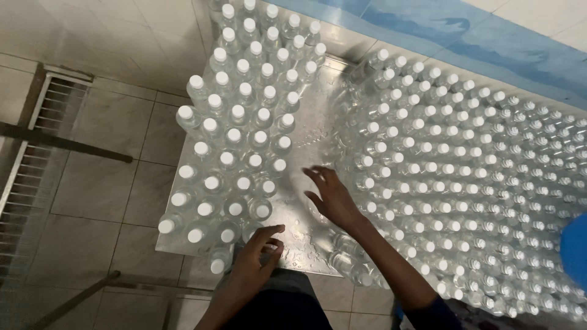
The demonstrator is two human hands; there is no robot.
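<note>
Pale floor tiles surround the wet, shiny steel table where you stand sorting clear plastic bottles with white screw caps. Your left hand curls loosely around one such bottle at the table's near edge, fingers bent but not fully closed; whether they truly grip it cannot be told. Just beyond those fingers stands the tidy block of upright bottles, set in rows. Your right hand lies spread and empty, fingers splayed over bare metal, its fingertips toward the gap between the groups. Beside its knuckles the crowded mass of bottles stretches away. Judged from this, you are mid-way through squaring bottles into rows. A metal floor grate lies well apart, beyond the table's far side from your hands.
</note>
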